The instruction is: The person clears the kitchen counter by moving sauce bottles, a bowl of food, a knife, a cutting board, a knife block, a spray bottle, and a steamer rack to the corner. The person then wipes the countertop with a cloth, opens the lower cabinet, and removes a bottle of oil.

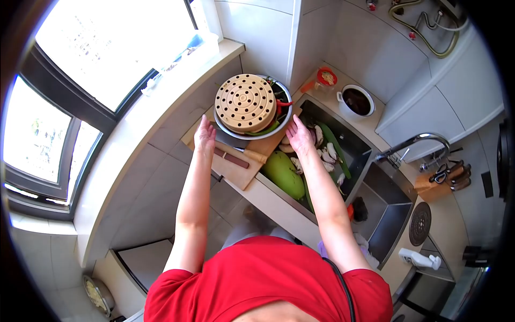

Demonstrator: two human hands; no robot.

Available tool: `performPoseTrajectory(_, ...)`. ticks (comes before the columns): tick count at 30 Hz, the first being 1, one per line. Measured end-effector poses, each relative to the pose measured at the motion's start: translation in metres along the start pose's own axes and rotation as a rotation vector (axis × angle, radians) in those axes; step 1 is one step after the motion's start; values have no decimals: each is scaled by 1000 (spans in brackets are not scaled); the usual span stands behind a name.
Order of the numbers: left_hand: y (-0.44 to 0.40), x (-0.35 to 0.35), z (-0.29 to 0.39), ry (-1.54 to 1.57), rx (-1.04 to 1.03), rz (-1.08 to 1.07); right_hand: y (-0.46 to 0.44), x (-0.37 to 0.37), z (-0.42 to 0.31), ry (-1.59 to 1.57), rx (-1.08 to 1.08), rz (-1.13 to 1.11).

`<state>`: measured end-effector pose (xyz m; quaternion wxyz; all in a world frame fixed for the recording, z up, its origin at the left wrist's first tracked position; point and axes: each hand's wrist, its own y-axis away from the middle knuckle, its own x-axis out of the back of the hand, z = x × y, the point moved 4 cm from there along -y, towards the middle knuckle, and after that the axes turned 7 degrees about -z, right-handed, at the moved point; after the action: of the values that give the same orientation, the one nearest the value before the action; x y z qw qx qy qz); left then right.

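My left hand (205, 134) is stretched out with its fingers extended, beside the left rim of a metal basin (286, 119). My right hand (299, 135) reaches out likewise to the basin's lower right, palm turned up and holding nothing. A round beige steamer plate (245, 103) full of holes lies tilted on top of the basin, which holds green vegetables and red peppers (284, 104). The basin stands on a wooden cutting board (236, 176). Between my forearms a wooden-handled knife (254, 155) and a dark red strip (232, 158) lie on the board.
The sink's left bowl (351, 147) holds a large green gourd (284, 175) and cut mushrooms (328, 154). Behind it stand a white pot (356, 102) and a red-rimmed container (326, 77). A faucet (413, 142), knife block (432, 185) and spray bottle (421, 259) are at right.
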<state>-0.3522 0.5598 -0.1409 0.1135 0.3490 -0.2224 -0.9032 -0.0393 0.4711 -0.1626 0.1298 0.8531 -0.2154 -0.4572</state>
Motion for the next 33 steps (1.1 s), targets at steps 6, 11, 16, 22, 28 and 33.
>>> performPoseTrajectory(6, -54, -11, -6, -151, 169, -189, -32, -5, 17, 45, -31, -203)
performPoseTrajectory(11, -73, -18, -5, -189, 204, -294, -7, -26, 2, 460, 75, -66)
performPoseTrajectory(16, -82, -18, -6, -211, 235, -441, -2, -34, 8, 541, 31, -38)
performPoseTrajectory(22, -68, -18, -4, -205, 207, -205, -7, -30, 10, 580, 104, -64)
performPoseTrajectory(28, -61, -20, 1, -129, 182, -350, 12, -45, 2, 601, 176, -71)
performPoseTrajectory(33, 6, -23, 27, -234, 129, -361, 48, -67, -23, 741, 181, -158)
